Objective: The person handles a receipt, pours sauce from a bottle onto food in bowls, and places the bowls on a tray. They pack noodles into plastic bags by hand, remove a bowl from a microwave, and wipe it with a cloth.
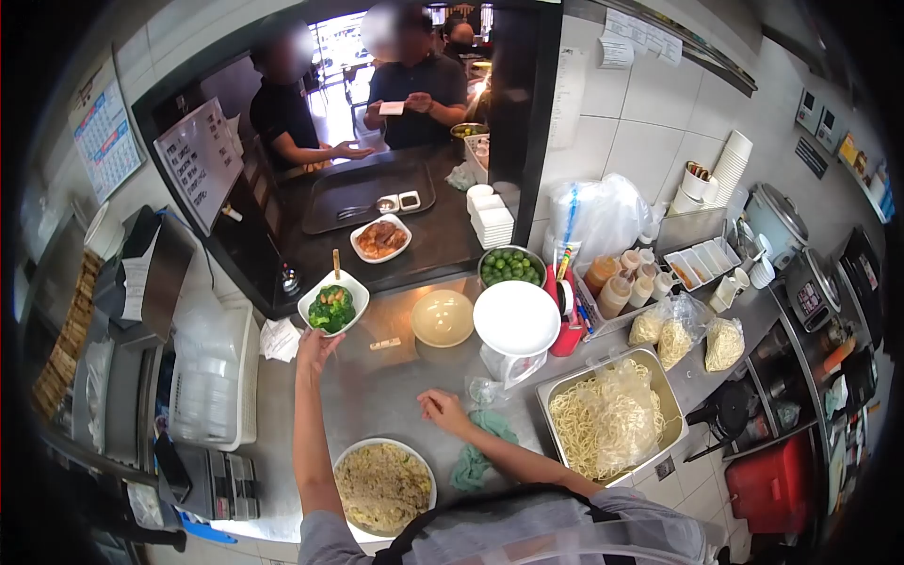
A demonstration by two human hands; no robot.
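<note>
My left hand (318,349) grips the near edge of a white square bowl (350,282) of broccoli (331,309) topped with brown bits. A wooden clothespin (336,264) stands up at that bowl's far rim. Over the steel counter, my right hand (441,412) is loosely curled, with nothing visible in it. A green cloth (473,466) lies by my right forearm. Close to my body is a large white plate (431,463) heaped with fried rice (384,490). An empty beige bowl (443,318) sits farther forward, and a wooden clothespin (385,344) lies near it.
Two people stand beyond the pass window, where a dark tray (325,202) and a dish of saucy meat (380,240) rest. To the right are a white round plate (515,318), limes (510,266), sauce bottles (617,294) and a noodle pan (556,395). Plastic containers (202,386) stand left.
</note>
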